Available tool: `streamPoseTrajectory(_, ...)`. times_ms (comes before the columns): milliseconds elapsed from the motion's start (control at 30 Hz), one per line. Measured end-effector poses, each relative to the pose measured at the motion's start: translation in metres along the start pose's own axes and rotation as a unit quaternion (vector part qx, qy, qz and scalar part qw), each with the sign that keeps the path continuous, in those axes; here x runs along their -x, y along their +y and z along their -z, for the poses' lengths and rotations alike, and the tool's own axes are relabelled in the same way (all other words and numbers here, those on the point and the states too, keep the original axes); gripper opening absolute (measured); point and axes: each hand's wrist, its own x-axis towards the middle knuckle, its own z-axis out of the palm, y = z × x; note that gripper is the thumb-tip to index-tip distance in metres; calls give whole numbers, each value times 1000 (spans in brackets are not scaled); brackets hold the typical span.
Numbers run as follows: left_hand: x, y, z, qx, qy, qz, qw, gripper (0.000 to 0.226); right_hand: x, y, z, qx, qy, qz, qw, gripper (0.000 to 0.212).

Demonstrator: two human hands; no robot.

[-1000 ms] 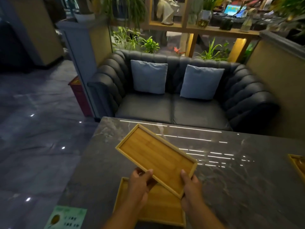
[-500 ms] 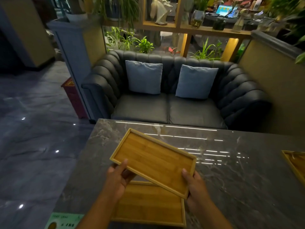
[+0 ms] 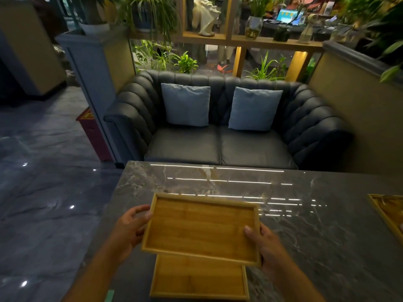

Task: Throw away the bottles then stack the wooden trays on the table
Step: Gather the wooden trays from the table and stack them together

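I hold a rectangular wooden tray [image 3: 200,227] level above the grey marble table [image 3: 305,225], its long side running left to right. My left hand [image 3: 128,227] grips its left short edge and my right hand [image 3: 263,243] grips its right near corner. A second wooden tray [image 3: 198,280] lies flat on the table just below it, partly covered by the held one. A third wooden tray [image 3: 388,212] shows at the table's right edge, cut off by the frame. No bottles are in view.
A dark leather sofa [image 3: 220,147] with two grey cushions stands right behind the table's far edge. A green card [image 3: 110,295] peeks out at the near left. Glossy floor lies to the left, a beige wall to the right.
The held tray has turned from a diagonal angle to nearly square with the lower tray. My left hand slid from the near edge to the left short edge. The view tilted up slightly.
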Motion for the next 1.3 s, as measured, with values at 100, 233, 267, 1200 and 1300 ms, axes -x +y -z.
streamPoseTrajectory(100,-1,-2,-3,-68,3,4,998,42,-1,2,2,24,7,0,1000,36)
streamPoseTrajectory(233,-7,-12,-8,-115,21,0,993,29,-13,11,8,74,59,9,995,25)
streamPoseTrajectory(267,-7,-16,-9,-133,27,0,991,26,-17,17,11,96,86,15,992,23)
streamPoseTrajectory(1200,42,-117,-20,-410,58,-1,910,24,-1,126,58,379,225,-16,898,6)
streamPoseTrajectory(1300,44,-121,-21,-441,73,13,895,15,2,133,58,392,225,-14,892,12)
